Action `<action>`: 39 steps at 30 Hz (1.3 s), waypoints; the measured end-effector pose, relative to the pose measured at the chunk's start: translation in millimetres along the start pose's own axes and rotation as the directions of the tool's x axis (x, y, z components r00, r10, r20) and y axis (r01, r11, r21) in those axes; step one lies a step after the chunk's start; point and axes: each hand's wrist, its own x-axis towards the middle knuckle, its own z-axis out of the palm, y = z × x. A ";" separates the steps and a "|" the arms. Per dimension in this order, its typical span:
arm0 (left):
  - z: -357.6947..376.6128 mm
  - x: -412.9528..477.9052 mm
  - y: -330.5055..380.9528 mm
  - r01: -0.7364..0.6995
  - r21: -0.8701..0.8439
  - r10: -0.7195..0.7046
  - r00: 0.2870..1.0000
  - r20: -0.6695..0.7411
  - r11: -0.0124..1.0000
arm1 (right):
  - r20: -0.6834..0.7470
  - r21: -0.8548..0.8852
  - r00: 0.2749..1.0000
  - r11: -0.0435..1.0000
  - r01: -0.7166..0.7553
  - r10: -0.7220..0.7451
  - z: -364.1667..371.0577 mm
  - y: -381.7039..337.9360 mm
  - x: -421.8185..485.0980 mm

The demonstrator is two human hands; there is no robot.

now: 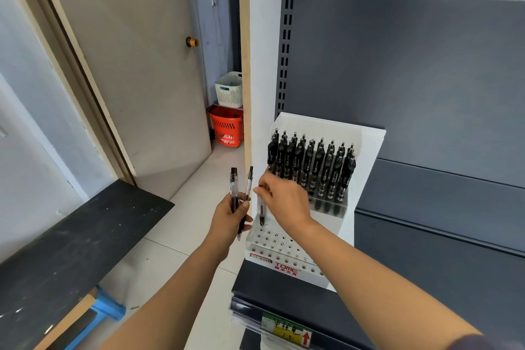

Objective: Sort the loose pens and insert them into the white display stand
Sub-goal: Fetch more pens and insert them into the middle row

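Observation:
The white display stand (366,150) sits on a dark grey shelf, its upper tier filled with several black pens (312,165). Its lower front tier has rows of open holes (278,244). My right hand (284,202) pinches a clear pen (261,214) upright, its tip at a hole in the back left corner of the lower tier. My left hand (230,219) is just left of the stand and grips two clear pens with black caps (234,187), which point upward.
The grey shelf unit (426,79) rises behind the stand, with a price label (287,331) on its front edge. A dark board (71,250) lies at the left. An open door (136,65) leads to red and white baskets (228,125) on the floor.

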 end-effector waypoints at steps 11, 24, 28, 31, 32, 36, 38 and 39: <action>-6.6 -3.0 2.4 -0.032 0.016 0.032 0.998 0.052 0.999 | 0.043 -0.263 0.999 0.965 -0.012 0.025 -3.9 -6.7 6.8; 4.4 -6.0 18.2 -0.140 0.032 0.130 0.969 0.211 0.990 | 0.136 0.644 0.965 0.719 -0.259 0.226 -48.2 -14.2 11.6; 0.6 -6.1 17.6 -0.145 0.028 0.140 0.981 0.136 0.989 | 0.027 0.455 0.979 0.869 -0.194 0.204 -55.4 -6.1 7.8; -3.1 -6.1 14.6 -0.149 0.094 0.138 0.985 0.108 0.984 | 0.076 0.302 0.988 0.941 -0.149 0.132 -54.6 -1.5 3.8; -3.7 -6.5 13.5 -0.147 0.112 0.134 0.984 0.116 0.983 | 0.089 0.279 0.989 0.950 -0.139 0.118 -52.0 -0.9 2.0; -3.1 -9.9 9.6 -0.125 0.143 0.105 0.985 0.138 0.982 | 0.054 0.316 0.991 0.939 -0.133 0.122 -41.7 -1.5 -3.1; -4.0 -11.3 8.1 -0.117 0.131 0.099 0.985 0.140 0.984 | 0.044 0.343 0.991 0.930 -0.133 0.126 -39.5 -2.7 -3.5; -4.8 -11.8 7.2 -0.116 0.129 0.098 0.985 0.141 0.985 | 0.047 0.341 0.993 0.932 -0.121 0.112 -38.7 -3.0 -3.6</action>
